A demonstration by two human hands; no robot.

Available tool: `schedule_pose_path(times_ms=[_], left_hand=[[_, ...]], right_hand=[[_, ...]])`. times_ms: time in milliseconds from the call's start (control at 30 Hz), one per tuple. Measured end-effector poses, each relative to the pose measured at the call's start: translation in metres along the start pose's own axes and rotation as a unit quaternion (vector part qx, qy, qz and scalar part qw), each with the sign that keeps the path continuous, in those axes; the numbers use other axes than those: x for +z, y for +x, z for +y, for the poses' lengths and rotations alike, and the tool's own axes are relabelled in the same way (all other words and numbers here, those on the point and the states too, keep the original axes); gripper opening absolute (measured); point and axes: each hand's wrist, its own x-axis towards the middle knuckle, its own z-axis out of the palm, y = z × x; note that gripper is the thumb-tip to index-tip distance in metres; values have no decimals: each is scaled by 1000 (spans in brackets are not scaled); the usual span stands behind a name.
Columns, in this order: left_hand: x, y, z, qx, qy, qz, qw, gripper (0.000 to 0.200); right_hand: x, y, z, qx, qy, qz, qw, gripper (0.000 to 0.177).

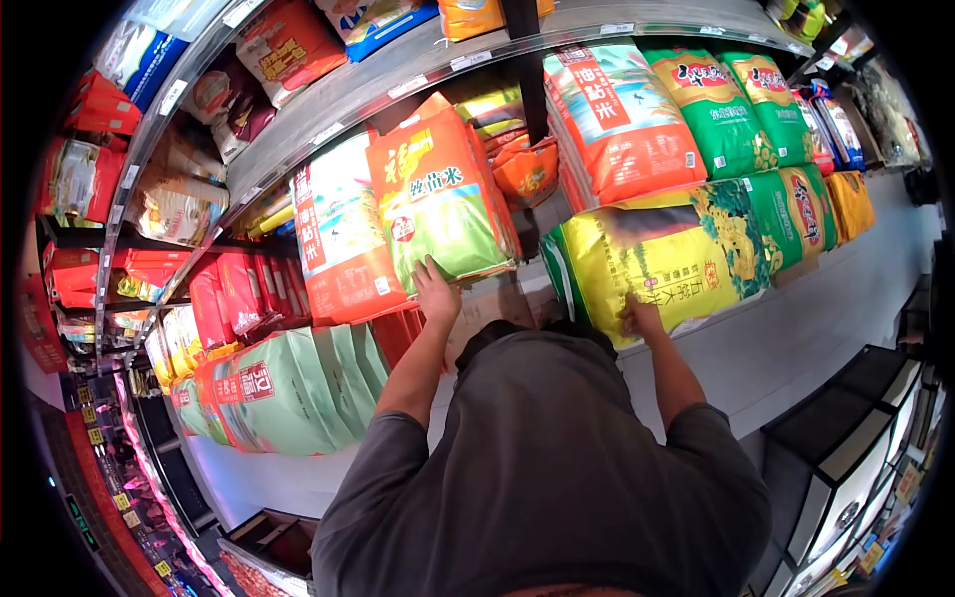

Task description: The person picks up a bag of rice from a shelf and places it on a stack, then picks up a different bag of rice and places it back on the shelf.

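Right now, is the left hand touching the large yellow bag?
Apart: the head view shows a wide sideways gap between the left hand and the large yellow bag.

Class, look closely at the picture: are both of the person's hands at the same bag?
No, the left hand is at the orange-green bag, while the right hand is at the yellow bag.

Pretty heavy fisheye on this one: black corners, and the shelf [398,62] edge bends into a big curve. The bags [438,184] up front look bright and fairly crisp, but under the shelf it's dim. Bluish tint on the floor [217,480] lower left, dark shirt [557,448], mushy detail near the rim.
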Motion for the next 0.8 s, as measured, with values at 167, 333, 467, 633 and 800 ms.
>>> schedule_pose_path(times_ms=[167,333,467,633,800], left_hand=[[3,-19,-19,75,-10,6,997,82],[3,-33,-29,75,-27,-14,997,76],[13,-41,-35,64,-52,-23,996,72],[15,-47,-30,44,-47,-45,997,70],[9,-40,-34,27,-59,-84,994,70]], right_hand=[[-1,-11,-24,26,-172,24,985,54],[12,-5,-50,-79,-386,62,917,56],[30,10,-66,-112,-416,80,899,52],[73,21,-94,-123,-457,147,868,47],[95,42,-114,-146,-458,141,865,42]])
